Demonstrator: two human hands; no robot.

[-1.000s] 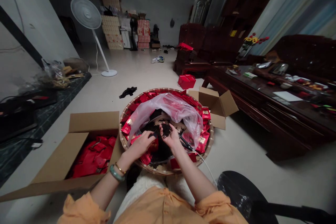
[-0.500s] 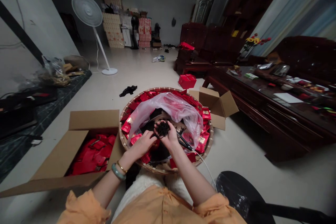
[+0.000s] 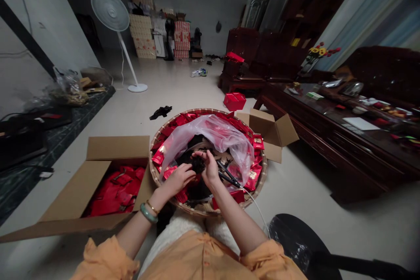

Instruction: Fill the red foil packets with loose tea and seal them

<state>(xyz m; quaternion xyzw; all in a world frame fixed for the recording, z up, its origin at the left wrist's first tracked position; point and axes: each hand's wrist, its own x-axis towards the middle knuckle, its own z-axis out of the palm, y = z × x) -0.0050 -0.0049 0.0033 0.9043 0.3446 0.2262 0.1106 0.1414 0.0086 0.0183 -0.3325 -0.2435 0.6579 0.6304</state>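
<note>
My right hand (image 3: 210, 169) is cupped and tilted left around a clump of dark, dried tea leaves (image 3: 198, 164). Beside it, my left hand (image 3: 180, 178) has its fingers bent together at the clump's lower left; what they grip is hidden. Both hands are over a round woven bamboo tray (image 3: 262, 183). Inside the tray, a translucent plastic bag (image 3: 210, 127) lies spread open with more dark leaves in it. Red packets (image 3: 252, 179) ring the bag. A black tong-shaped tool (image 3: 231, 178) with a white cord rests right of my right hand.
An open carton (image 3: 70, 188) of red packets stands left of the tray. Another open carton (image 3: 269, 127) and a red box (image 3: 234, 101) are beyond it on the right. A dark wooden table (image 3: 302, 140) runs along the right; a white fan (image 3: 111, 11) stands at back left.
My right hand has turned from palm-up to tilted leftward, and the tea leaves have shifted left toward my left hand. The tray and the cartons have not moved.
</note>
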